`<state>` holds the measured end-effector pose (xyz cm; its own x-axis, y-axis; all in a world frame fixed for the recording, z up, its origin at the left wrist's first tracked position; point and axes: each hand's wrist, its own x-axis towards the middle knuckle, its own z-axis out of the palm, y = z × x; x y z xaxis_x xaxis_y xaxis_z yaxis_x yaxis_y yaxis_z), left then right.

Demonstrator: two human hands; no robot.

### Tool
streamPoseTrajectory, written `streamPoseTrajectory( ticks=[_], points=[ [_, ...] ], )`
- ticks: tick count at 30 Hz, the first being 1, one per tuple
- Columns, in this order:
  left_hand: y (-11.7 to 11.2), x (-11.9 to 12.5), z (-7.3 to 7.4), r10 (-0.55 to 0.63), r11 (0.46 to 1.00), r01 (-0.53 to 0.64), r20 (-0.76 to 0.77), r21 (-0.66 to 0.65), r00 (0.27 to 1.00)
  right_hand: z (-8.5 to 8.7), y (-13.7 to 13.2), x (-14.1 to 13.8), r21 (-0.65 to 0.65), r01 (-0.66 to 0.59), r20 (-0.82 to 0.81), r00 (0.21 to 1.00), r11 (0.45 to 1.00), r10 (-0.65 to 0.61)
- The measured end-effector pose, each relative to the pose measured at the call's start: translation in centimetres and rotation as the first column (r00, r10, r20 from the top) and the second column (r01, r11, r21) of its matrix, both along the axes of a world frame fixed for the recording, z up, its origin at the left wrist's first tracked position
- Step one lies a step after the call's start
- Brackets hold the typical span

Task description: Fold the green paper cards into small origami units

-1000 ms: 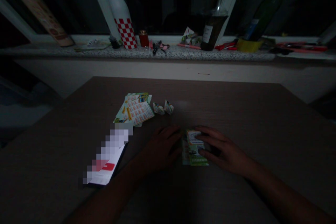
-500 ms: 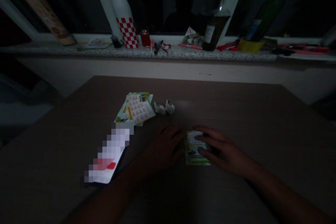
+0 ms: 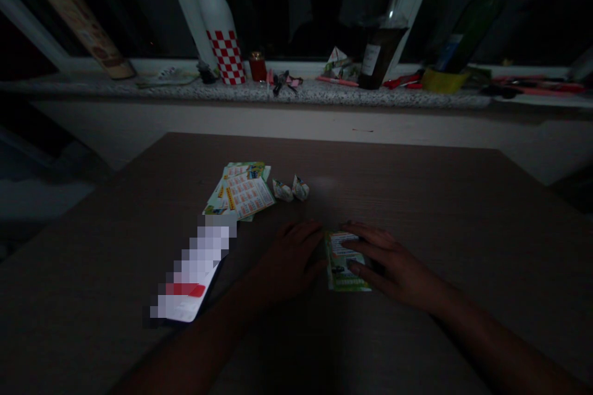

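Observation:
A small folded green and white leaflet (image 3: 341, 271) lies on the brown table (image 3: 417, 197) in front of me. My right hand (image 3: 386, 262) rests flat on its right part, fingers stretched out and pressing down. My left hand (image 3: 287, 262) lies beside the leaflet's left edge, fingers extended and touching that edge. Both hands hold nothing off the table. The scene is very dim.
A fanned stack of leaflets (image 3: 238, 194) and two small folded paper pieces (image 3: 291, 189) lie farther back. A white paper with a red mark (image 3: 188, 296) lies at the left. The windowsill holds a red-checked white bottle (image 3: 222, 31), dark bottles (image 3: 377, 49) and small clutter.
The leaflet's left flap has been pressed flat, so less of it shows beside my left hand. Both hands stay almost in place.

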<state>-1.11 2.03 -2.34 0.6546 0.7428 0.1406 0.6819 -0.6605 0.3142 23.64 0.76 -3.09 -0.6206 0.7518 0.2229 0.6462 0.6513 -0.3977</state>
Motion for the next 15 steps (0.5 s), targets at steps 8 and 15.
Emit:
streamPoseTrajectory(
  ticks=[8,15],
  points=[
    [0.01,-0.02,-0.08,0.001,1.000,-0.001,0.004,-0.007,1.000,0.01,0.12,-0.03,-0.001,0.000,-0.010,1.000,1.000,0.000],
    [-0.04,0.12,0.11,-0.002,1.000,0.002,-0.012,-0.010,1.000,-0.07,0.13,-0.09,-0.011,0.003,0.023,1.000,1.000,-0.003]
  ],
)
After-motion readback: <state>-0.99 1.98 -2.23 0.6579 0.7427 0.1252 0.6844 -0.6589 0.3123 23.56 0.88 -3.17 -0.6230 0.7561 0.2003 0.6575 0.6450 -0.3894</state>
